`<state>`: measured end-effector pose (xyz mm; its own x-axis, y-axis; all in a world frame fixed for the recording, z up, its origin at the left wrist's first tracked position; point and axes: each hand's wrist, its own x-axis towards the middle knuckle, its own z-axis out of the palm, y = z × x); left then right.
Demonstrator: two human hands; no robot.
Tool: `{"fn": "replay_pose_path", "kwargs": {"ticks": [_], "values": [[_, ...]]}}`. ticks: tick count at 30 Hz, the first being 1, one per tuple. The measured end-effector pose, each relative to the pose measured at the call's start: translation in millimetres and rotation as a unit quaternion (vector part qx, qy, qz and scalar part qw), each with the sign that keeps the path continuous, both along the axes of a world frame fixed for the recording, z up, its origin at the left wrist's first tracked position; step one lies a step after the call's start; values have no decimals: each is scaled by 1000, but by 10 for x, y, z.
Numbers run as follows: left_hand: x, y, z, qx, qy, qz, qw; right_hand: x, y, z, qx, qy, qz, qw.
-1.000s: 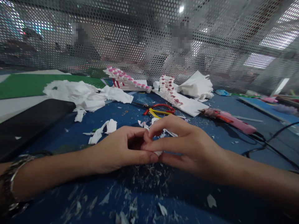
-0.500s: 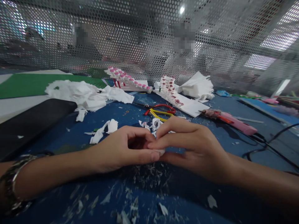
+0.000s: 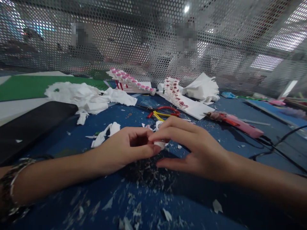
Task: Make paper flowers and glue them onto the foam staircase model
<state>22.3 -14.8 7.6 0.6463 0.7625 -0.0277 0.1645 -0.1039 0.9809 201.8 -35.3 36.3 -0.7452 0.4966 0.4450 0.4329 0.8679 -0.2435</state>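
A small white piece, perhaps rolled paper [image 3: 160, 145], is pinched between the thumb and fingers of my left hand [image 3: 129, 143], just above the blue table. It is mostly covered by fingers, so its exact kind does not show. From the right, my right hand [image 3: 192, 143] reaches over it, fingertips at the piece and at my left fingers. Its thumb hangs lower, apart from the fingers and the piece. Behind my hands lie red-and-yellow-handled scissors or pliers [image 3: 165, 112], partly covered, and torn white paper scraps [image 3: 105, 135].
A pink glue gun [image 3: 237, 125] with a black cord lies at right. At the back stand two white strips with pink [image 3: 130, 80] and dark red dots [image 3: 173, 91], plus crumpled white paper [image 3: 76, 95]. A black phone-like slab [image 3: 35, 124] lies left. Perforated metal [image 3: 144, 38] rises behind.
My right thumb has dropped away from the white piece, opening a gap below my right fingers. More of the piece now shows by my left thumb.
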Motion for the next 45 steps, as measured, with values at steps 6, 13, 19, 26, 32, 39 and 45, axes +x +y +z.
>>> {"fn": "replay_pose_path", "kwargs": {"ticks": [6,13,19,26,32,39,45], "values": [[-30,18,-3,-9,-11,-13,1000,27,6,140,-27,20,-6,999],[-16,-2,31,-32,-15,-35,999,7,-9,137,-117,50,-37,991],[-18,6,29,-40,-29,-34,998,-1,-18,149,-115,55,-46,991],[-10,0,35,-61,-59,-16,996,2,-43,114,-91,81,-68,990],[-22,27,4,-41,-76,5,996,-7,-74,74,37,66,-50,996],[-26,44,-19,-26,-85,21,996,-23,-94,-24,92,54,-65,992],[2,16,42,-53,-52,-5,997,-34,-172,-44,105,60,-69,990]]}}
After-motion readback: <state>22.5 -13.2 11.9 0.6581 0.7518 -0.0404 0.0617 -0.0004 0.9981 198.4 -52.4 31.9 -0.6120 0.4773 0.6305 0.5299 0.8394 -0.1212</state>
